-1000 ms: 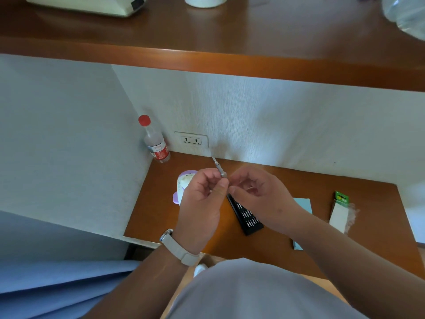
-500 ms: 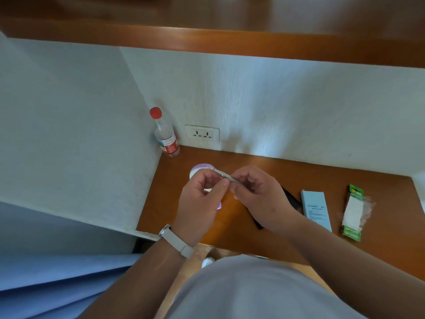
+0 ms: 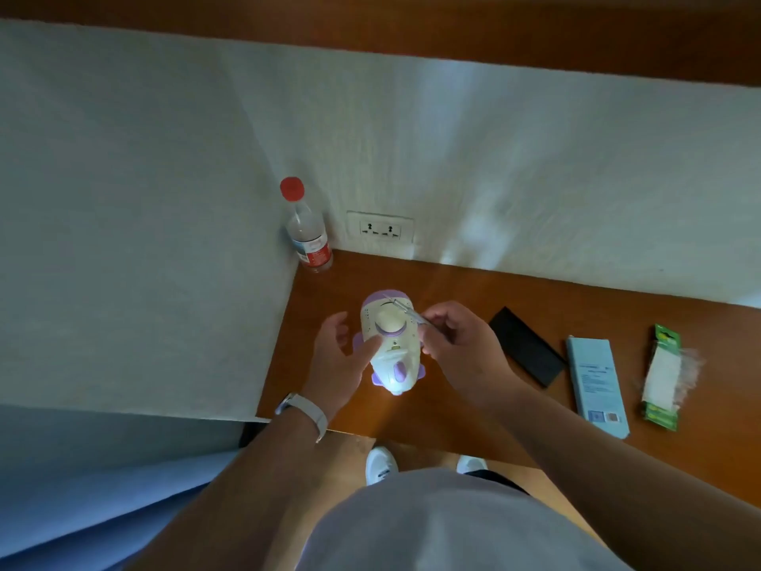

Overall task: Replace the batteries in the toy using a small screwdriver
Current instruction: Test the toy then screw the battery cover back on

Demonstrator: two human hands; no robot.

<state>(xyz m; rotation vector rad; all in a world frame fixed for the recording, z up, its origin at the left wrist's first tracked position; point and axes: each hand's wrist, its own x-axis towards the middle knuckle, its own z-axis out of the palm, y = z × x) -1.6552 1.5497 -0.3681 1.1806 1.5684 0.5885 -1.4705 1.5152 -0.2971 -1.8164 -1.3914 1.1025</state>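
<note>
I stand at a brown wooden desk [image 3: 473, 414] set into a white-walled alcove, and I place everything against the white and purple plastic toy [image 3: 391, 344] that lies on the desk's left part, its underside turned up toward me.

Beyond the toy and a little left, in the corner where the walls meet, a clear plastic bottle with a red cap and red label [image 3: 306, 230] stands upright. Just right of the bottle, on the back wall behind the toy, sits a white double wall socket [image 3: 380, 230].

To the right of the toy lie three flat things in a row, each apart from the next: nearest, a black rectangular case [image 3: 527, 346]; then a pale blue cardboard box [image 3: 597, 389]; farthest, a green and white battery pack in clear wrapping [image 3: 663, 377].

My left hand [image 3: 341, 364], a pale watch strap [image 3: 306, 410] on its wrist, is spread, fingers loose, at the toy's left side; the thumb reaches the toy's edge, and I cannot tell whether it presses there.

My right hand [image 3: 457, 344] is curled at the toy's right side, fingertips pinched on a thin silver screwdriver [image 3: 407, 313] whose tip slants toward the toy's far end.
</note>
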